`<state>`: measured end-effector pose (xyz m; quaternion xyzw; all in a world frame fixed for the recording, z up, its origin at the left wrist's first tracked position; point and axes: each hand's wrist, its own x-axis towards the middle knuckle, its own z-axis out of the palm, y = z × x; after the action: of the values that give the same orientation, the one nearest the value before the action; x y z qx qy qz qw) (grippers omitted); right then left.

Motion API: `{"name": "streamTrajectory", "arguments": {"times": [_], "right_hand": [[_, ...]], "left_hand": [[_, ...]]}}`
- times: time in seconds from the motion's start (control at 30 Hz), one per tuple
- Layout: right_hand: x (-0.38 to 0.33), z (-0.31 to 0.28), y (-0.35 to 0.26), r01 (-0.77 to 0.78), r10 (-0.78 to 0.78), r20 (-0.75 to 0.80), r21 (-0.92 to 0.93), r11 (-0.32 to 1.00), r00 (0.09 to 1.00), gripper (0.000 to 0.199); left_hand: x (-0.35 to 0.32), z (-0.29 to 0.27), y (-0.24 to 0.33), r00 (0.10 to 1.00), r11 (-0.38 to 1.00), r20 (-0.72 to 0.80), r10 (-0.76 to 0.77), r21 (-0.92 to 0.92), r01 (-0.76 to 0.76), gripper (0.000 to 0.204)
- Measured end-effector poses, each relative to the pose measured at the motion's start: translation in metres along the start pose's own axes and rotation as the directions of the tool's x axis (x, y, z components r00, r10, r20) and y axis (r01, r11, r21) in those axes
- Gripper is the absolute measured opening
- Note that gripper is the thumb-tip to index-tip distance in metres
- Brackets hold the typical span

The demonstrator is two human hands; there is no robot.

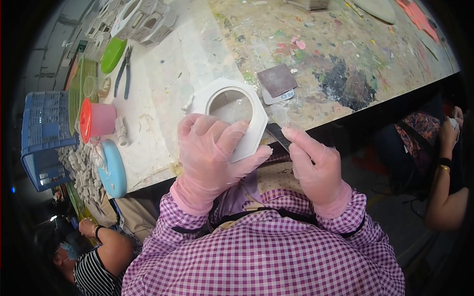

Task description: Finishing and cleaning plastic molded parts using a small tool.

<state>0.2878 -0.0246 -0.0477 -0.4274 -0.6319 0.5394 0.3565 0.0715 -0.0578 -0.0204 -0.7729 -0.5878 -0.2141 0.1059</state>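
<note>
My left hand [210, 150], in a thin translucent pink glove, is closed on the near left side of a white angular piece [257, 126] with a large round opening. The piece is tilted over the table's front edge, and a small lump juts from its left corner. In my gloved right hand [316, 167] a dark flat narrow tool [278, 134] is pinched between thumb and fingers. Its tip lies close to the piece's right edge; whether they touch I cannot tell. A square of brown sandpaper [277, 80] rests on a white card just beyond.
Pliers [123, 71], a green dish [114, 55], a pink tub [102, 120] and a blue lid [112, 168] lie on the left. Small grey pieces [84, 170] are heaped beside a blue crate [47, 123]. More white pieces [153, 22] stand at far left. People sit at both sides.
</note>
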Motion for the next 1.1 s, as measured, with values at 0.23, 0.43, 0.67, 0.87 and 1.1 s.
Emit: {"name": "streamTrajectory", "arguments": {"times": [0.23,0.43,0.67,0.87,1.1], "right_hand": [[0.0010,0.0004,0.0014,-0.037,0.037,0.023,0.030,0.999,0.999,0.027],[-0.0001,0.0005,0.0013,-0.047,0.047,0.009,0.036,0.998,0.999,0.027],[-0.0013,0.0005,0.0013,-0.069,0.068,0.014,0.096,0.993,0.998,0.027],[-0.0008,0.0019,0.0017,-0.019,0.019,-0.001,0.048,0.999,1.000,0.028],[-0.0004,0.0010,-0.0001,-0.081,0.079,0.024,0.093,0.992,0.997,0.028]], "left_hand": [[0.0001,0.0000,0.0002,1.000,1.000,0.001,0.000,0.008,0.000,0.056],[-0.0003,-0.0002,0.0001,1.000,1.000,0.008,-0.004,0.005,0.004,0.056],[0.0003,0.0010,0.0001,1.000,1.000,-0.016,0.009,0.004,-0.009,0.056],[-0.0001,0.0009,0.0003,1.000,1.000,-0.008,0.001,0.005,-0.001,0.056],[0.0006,0.0005,0.0002,1.000,1.000,0.002,0.004,0.007,-0.004,0.055]]}}
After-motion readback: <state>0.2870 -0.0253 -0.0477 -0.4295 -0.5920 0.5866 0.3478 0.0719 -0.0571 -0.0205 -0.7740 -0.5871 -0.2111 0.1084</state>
